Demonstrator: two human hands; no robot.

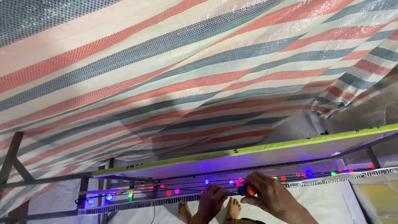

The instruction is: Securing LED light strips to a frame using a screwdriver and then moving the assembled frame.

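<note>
My left hand (213, 200) and my right hand (271, 195) are raised together at the bottom middle of the view. My right hand pinches a small orange and blue object (248, 190) between fingers and thumb. My left hand's fingers curl at the black wire of a string of coloured lights (178, 191), just left of that object. The string runs left to right along a metal frame, with red, blue, green and pink bulbs lit. Two bare feet (233, 207) show below my hands.
A red, blue and white striped tarpaulin (166, 74) sags overhead and fills most of the view. A long panel with a yellow-green edge (290, 144) slants above the lights. Grey metal frame bars (12, 161) stand at left. A white mat with a patterned border (137, 204) lies below.
</note>
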